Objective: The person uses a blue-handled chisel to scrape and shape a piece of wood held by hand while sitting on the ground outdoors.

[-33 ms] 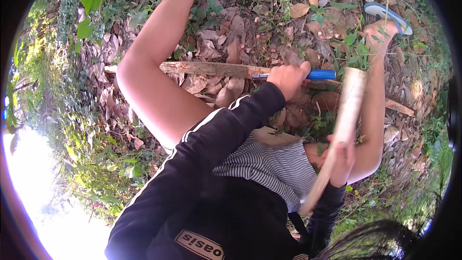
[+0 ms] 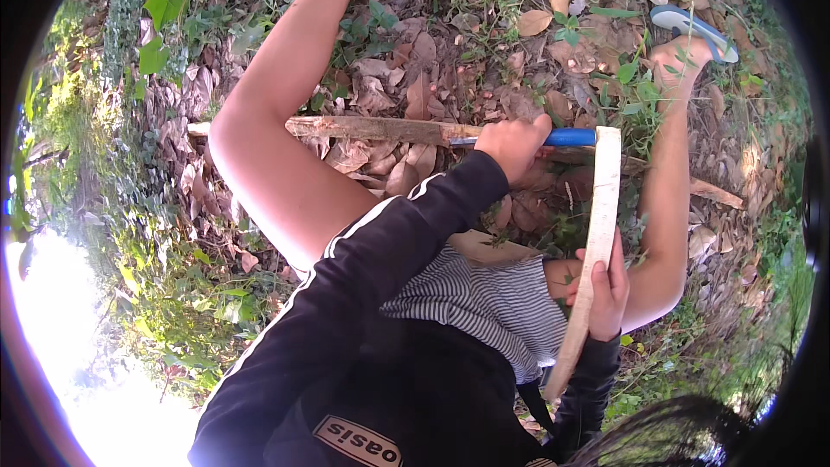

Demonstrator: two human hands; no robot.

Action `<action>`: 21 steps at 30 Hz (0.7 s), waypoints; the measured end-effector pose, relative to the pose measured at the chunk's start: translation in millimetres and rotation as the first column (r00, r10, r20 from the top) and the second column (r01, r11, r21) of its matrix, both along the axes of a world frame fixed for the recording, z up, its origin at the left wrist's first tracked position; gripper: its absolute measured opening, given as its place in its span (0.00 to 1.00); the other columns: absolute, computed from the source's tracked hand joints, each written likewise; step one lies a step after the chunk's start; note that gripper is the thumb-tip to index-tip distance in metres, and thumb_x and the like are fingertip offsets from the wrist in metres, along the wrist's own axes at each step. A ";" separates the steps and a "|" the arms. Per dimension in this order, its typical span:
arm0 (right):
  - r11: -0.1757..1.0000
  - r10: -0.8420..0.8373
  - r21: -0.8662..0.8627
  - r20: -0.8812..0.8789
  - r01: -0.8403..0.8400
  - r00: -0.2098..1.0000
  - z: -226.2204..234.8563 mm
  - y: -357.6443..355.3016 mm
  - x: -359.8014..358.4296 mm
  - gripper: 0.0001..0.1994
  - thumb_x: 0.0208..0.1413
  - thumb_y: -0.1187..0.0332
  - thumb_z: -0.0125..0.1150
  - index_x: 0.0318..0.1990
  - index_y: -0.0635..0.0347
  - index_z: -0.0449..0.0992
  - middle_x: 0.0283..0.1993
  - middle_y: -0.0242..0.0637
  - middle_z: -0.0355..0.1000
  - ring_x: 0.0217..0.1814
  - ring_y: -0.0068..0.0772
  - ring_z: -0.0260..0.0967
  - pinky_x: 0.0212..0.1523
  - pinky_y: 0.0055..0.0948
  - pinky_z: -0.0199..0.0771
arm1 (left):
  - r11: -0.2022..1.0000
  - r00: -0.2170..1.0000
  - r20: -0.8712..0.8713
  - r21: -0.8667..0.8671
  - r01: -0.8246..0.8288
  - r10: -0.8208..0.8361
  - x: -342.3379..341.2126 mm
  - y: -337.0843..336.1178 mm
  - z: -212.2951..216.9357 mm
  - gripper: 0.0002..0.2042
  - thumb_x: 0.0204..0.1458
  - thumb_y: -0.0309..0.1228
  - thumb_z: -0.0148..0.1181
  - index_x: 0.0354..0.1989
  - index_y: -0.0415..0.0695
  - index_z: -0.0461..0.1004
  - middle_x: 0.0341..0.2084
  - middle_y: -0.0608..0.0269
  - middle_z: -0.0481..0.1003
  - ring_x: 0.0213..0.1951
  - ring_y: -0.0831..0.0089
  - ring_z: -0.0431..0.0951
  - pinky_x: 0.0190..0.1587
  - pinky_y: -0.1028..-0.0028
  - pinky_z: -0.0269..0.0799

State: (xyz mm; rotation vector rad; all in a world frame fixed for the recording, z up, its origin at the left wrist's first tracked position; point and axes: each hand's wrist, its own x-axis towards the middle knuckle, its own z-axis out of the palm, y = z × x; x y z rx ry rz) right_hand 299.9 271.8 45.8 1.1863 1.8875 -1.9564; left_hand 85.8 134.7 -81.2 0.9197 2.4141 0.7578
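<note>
— Do you see any package, sign or screen in your view?

— No, none of those. You have just one label: a patch (image 2: 356, 441) sewn on the black garment at the bottom edge of your view, a little left of the middle.

— What does it look like?

— It is a small rectangle lying at a slant, pale tan with dark lettering. From where you look, it sits upside down, and the lower rim of your view partly cuts it off.
</note>
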 end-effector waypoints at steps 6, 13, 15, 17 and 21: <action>0.990 -0.052 -0.133 -0.047 0.045 0.998 -9.7 1.8 -1.9 0.31 0.66 0.63 0.46 0.74 0.55 0.46 0.49 0.47 0.70 0.23 0.23 0.69 0.17 0.23 0.71 | 0.993 0.998 0.014 0.101 -0.061 0.059 -14.0 -4.7 -5.2 0.14 0.50 0.35 0.63 0.37 0.41 0.67 0.22 0.48 0.77 0.27 0.50 0.80 0.29 0.55 0.74; 0.961 -0.275 -0.037 -0.064 0.274 0.959 -9.6 1.0 -24.3 0.30 0.66 0.61 0.44 0.73 0.55 0.47 0.50 0.49 0.71 0.24 0.23 0.71 0.19 0.21 0.74 | 0.514 0.762 0.539 0.567 -0.643 0.358 -25.3 -33.7 13.7 0.05 0.50 0.24 0.61 0.26 0.43 0.71 0.17 0.71 0.70 0.19 0.85 0.67 0.21 0.78 0.61; 0.954 -0.297 -0.060 -0.084 0.292 0.951 -13.5 3.2 -18.5 0.31 0.66 0.61 0.45 0.73 0.55 0.47 0.51 0.50 0.71 0.24 0.24 0.71 0.19 0.20 0.73 | 0.305 0.634 0.699 0.556 -0.773 0.332 -21.2 -49.0 24.7 0.08 0.48 0.21 0.60 0.23 0.46 0.68 0.15 0.75 0.66 0.17 0.87 0.63 0.18 0.80 0.55; 0.965 -0.250 -0.099 -0.089 0.241 0.964 -11.6 -3.8 -20.9 0.31 0.65 0.62 0.46 0.73 0.56 0.46 0.51 0.50 0.71 0.25 0.24 0.72 0.20 0.20 0.73 | 0.190 0.591 0.739 0.561 -0.805 0.323 -19.9 -68.1 16.7 0.12 0.46 0.18 0.58 0.21 0.48 0.61 0.14 0.76 0.60 0.14 0.85 0.58 0.17 0.80 0.50; 0.974 -0.203 -0.121 -0.120 0.189 0.972 -14.7 -6.2 -16.2 0.33 0.64 0.62 0.49 0.73 0.56 0.46 0.52 0.53 0.70 0.25 0.25 0.72 0.21 0.22 0.74 | 0.086 0.556 0.795 0.553 -0.829 0.241 -11.8 -79.3 22.1 0.13 0.48 0.19 0.56 0.23 0.47 0.58 0.15 0.73 0.60 0.15 0.83 0.56 0.18 0.79 0.52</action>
